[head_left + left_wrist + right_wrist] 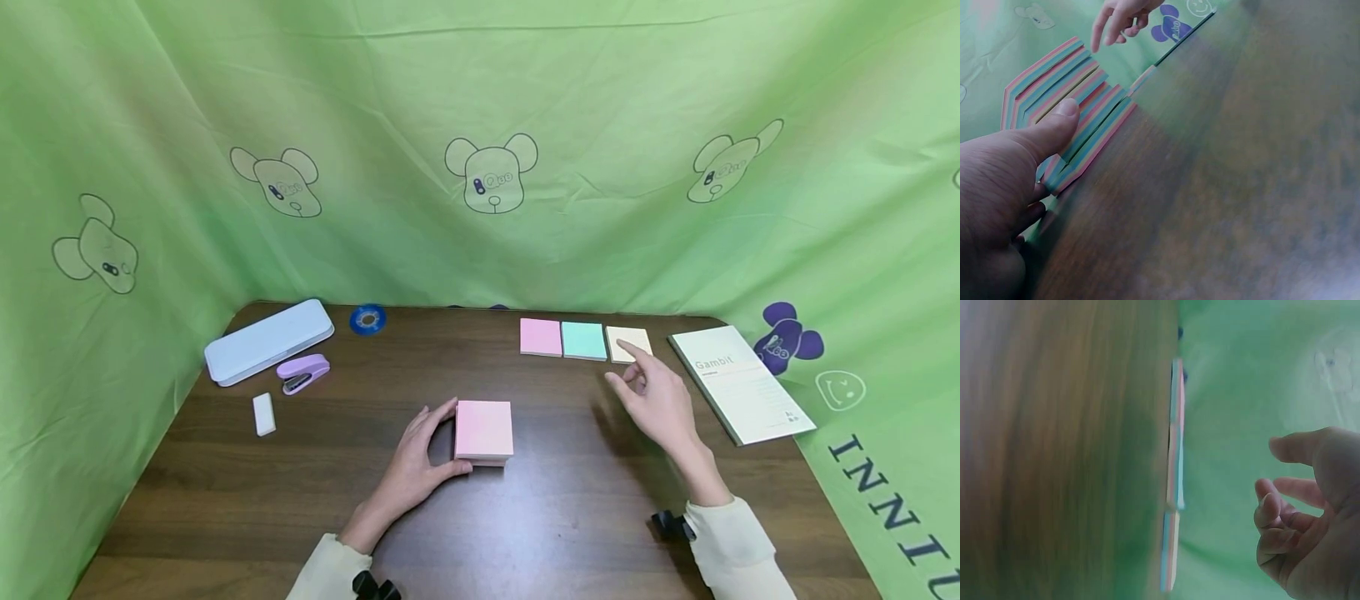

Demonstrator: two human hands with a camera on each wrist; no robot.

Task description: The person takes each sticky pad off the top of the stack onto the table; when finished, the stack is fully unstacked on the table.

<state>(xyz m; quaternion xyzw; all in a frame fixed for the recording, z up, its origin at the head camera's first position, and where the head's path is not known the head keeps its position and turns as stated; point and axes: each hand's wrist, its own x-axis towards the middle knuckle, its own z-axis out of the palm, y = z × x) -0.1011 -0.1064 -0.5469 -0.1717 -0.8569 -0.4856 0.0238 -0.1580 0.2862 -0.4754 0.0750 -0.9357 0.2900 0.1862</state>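
Note:
A thick stack of sticky notes (483, 429) with a pink top sheet stands on the table in front of the person. The left hand (412, 462) grips its left side, thumb at the near face and fingers at the far side. In the left wrist view the stack (1094, 119) shows pink, blue and yellow striped edges under the thumb. The right hand (660, 400) hovers with index finger and thumb apart and the other fingers loosely bent, holding nothing. Its index fingertip overlaps the cream sticky note pad (633, 335). Left of that pad lie a turquoise pad (583, 341) and a pink pad (540, 337).
On the left are a pale blue pencil case (270, 342), a purple stapler (303, 372), a white eraser (264, 414) and a blue roll of tape (367, 319). A Gambit notepad (738, 383) lies at the right edge. Green cloth (480, 258) hangs behind the table (555, 533).

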